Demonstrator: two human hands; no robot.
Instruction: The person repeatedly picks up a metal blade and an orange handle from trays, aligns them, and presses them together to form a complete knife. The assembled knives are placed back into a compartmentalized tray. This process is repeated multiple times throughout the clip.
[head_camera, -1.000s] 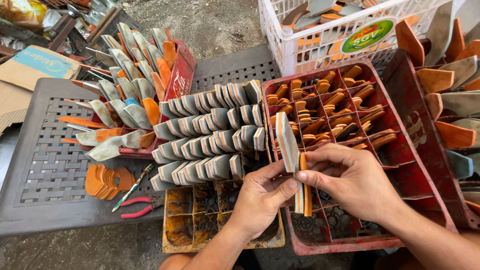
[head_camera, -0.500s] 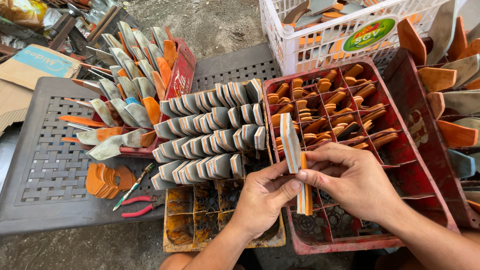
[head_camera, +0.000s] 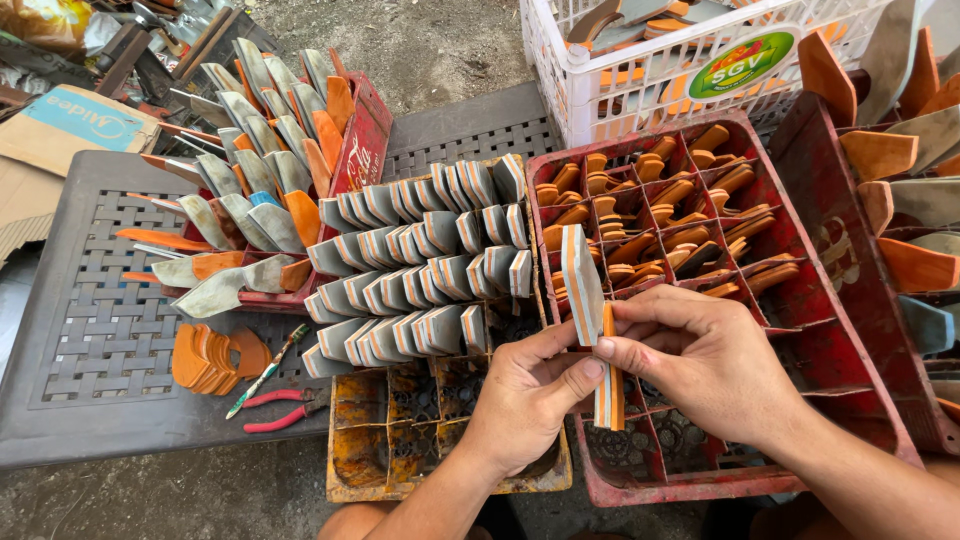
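My left hand (head_camera: 520, 400) and my right hand (head_camera: 705, 360) meet over the near corner of a red divided crate (head_camera: 860, 330). Together they pinch a small stack of flat grey-and-orange layered pieces (head_camera: 583, 285) that stands up between the fingers. One orange-edged strip (head_camera: 608, 385) hangs down from the right fingers. Beside the left hand, a yellow rusty divided crate (head_camera: 370, 460) carries rows of the same grey-and-orange pieces (head_camera: 420, 260) standing on edge. The far cells of the red crate hold several small orange pieces (head_camera: 660, 210).
A white plastic basket (head_camera: 640, 80) with more pieces stands behind the red crate. A second red crate (head_camera: 355, 150) at left holds tall grey and orange wedges. Red-handled pliers (head_camera: 280, 410), a screwdriver and orange discs (head_camera: 205, 355) lie on the grey lattice table (head_camera: 90, 320).
The stack has tilted slightly between my fingers and my thumbs have shifted on it. The hands stay in the same place over the red crate.
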